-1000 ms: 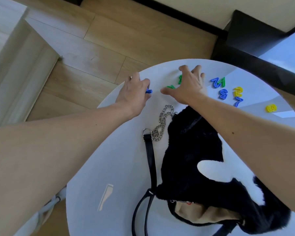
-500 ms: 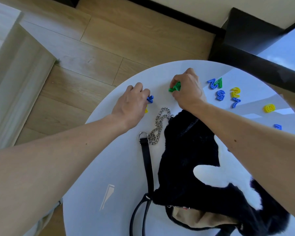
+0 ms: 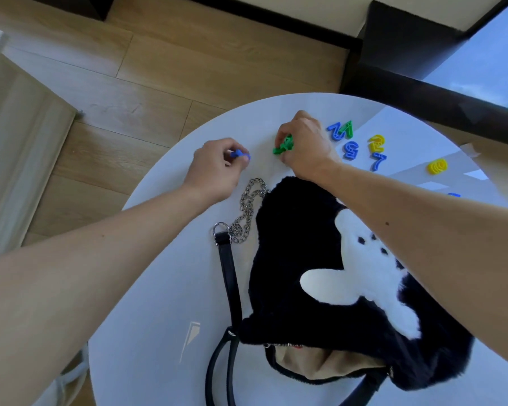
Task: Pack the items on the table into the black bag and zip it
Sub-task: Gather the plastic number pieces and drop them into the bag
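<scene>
On the table: a round white top fills the lower right of the view, and a furry black bag lies from its middle toward 5 o'clock.
Bag mouth: the opening is at the bag's 6 o'clock end, unzipped, with beige lining showing.
Bag face: a white plush patch sits on the upper side, partly under the right forearm.
Strap: a black strap runs along the bag's 9 o'clock side and joins through a metal ring to a silver chain heaped at the bag's 11 o'clock corner.
Left hand: the left hand is at 11 o'clock from the bag, just beyond the chain. Its fingers are curled and its fingertips pinch a small blue piece.
Right hand: the right hand is at 12 o'clock from the bag, knuckles up. It is closed around green pieces that poke out on its 9 o'clock side; their count cannot be told.
Loose numbers: at 3 o'clock from the right hand lie a blue and green pair, a blue digit, a yellow 2 and a blue 7.
Far piece: a yellow ring-shaped piece lies apart, further toward 3 o'clock.
</scene>
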Action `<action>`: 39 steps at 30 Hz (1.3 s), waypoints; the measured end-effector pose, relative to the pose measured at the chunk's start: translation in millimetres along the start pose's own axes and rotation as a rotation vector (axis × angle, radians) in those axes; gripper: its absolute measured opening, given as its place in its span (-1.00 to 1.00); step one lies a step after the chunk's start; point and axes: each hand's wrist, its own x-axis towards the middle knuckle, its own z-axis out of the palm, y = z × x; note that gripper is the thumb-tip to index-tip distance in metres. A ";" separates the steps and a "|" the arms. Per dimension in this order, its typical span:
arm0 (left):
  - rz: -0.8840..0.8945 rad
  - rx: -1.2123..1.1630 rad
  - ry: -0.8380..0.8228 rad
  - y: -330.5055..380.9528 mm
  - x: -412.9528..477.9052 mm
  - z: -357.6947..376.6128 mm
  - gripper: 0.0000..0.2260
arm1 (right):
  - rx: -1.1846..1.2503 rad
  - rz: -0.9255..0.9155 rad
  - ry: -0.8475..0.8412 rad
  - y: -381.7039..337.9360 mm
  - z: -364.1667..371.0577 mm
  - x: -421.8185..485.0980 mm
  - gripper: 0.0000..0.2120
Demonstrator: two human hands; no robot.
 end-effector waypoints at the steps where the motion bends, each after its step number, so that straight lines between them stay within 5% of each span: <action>1: -0.143 -0.283 -0.022 10.6 1.2 3.9 -0.87 | 0.072 0.027 0.008 -0.3 -5.3 -0.6 -0.79; 4: -0.486 -0.890 -0.110 38.1 2.5 11.5 -0.79 | 0.455 0.111 -0.002 -8.0 -32.3 -10.3 -0.82; 7: -0.603 -1.077 -0.244 56.3 0.5 21.5 -0.69 | 0.663 -0.062 -0.034 -19.2 -64.7 -32.2 -0.83; 10: -0.580 -1.217 -0.431 70.5 0.1 34.2 -0.52 | 0.315 -0.189 -0.047 -26.7 -86.0 -51.5 -0.79; 12: -0.535 -1.305 -0.507 78.6 -0.3 41.3 -0.57 | 0.117 -0.222 -0.071 -27.2 -93.0 -62.5 -0.72; 17: -0.495 -1.289 -0.483 82.6 -0.4 49.7 -0.69 | 0.209 -0.187 -0.102 -25.3 -107.1 -86.3 -0.46; 21: -0.476 -1.316 -0.486 83.8 4.6 52.1 -0.75 | 0.225 -0.234 -0.099 -12.2 -116.8 -94.8 -0.48; 25: -0.476 -1.358 -0.520 93.0 8.7 55.7 -0.62 | 0.419 -0.261 0.244 17.2 -112.0 -84.2 -0.55; 27: -0.462 -1.373 -0.529 97.6 10.7 56.2 -0.61 | 0.475 -0.052 0.384 48.6 -102.4 -68.4 -0.57; 31: -0.510 -1.383 -0.476 105.0 12.8 58.9 -0.63 | 0.144 0.517 -0.064 121.3 -77.8 -48.0 -0.12; 33: -0.558 -1.385 -0.377 105.2 14.9 60.5 -0.62 | -0.011 0.505 -0.180 133.2 -64.4 -44.5 0.03; 39: -0.615 -1.320 -0.255 95.0 17.0 70.2 -0.58 | 0.036 0.337 -0.105 115.3 -48.5 -18.3 0.10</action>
